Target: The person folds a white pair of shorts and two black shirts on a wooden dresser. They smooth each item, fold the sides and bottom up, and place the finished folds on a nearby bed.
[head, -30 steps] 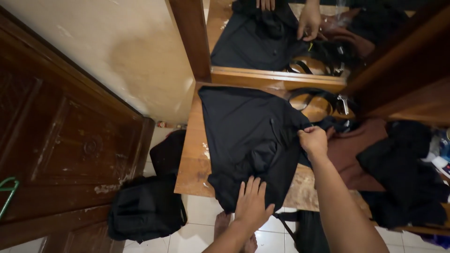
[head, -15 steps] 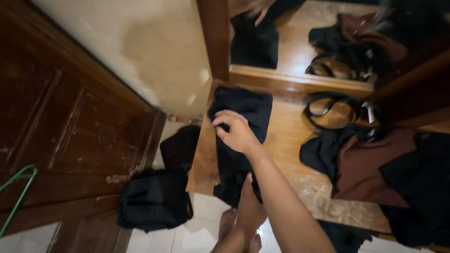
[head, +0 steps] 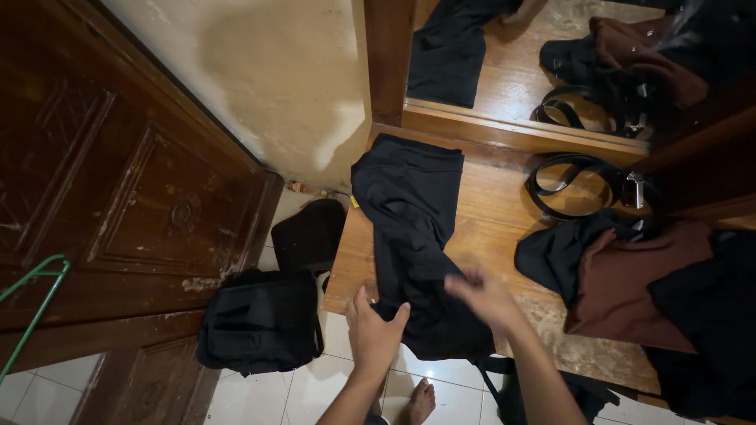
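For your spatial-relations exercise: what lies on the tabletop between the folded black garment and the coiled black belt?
In the head view, only bare wooden tabletop separates the black garment from the belt.

The folded garment [head: 413,228] is plain black, with no pattern. It lies on a warm brown wooden counter [head: 492,216] with pale worn patches. A black belt [head: 571,185] has a silver buckle. The heaped clothes [head: 630,275] are reddish-brown and black. The floor bag [head: 256,323] is black, the tiles [head: 315,386] white, the hanger [head: 31,307] green.

The wooden table [head: 488,228] bears a folded black garment [head: 409,236] at its left edge, a black belt [head: 571,185] by the back edge, and a pile of brown and black clothes [head: 630,275], perhaps shirts, at the right.
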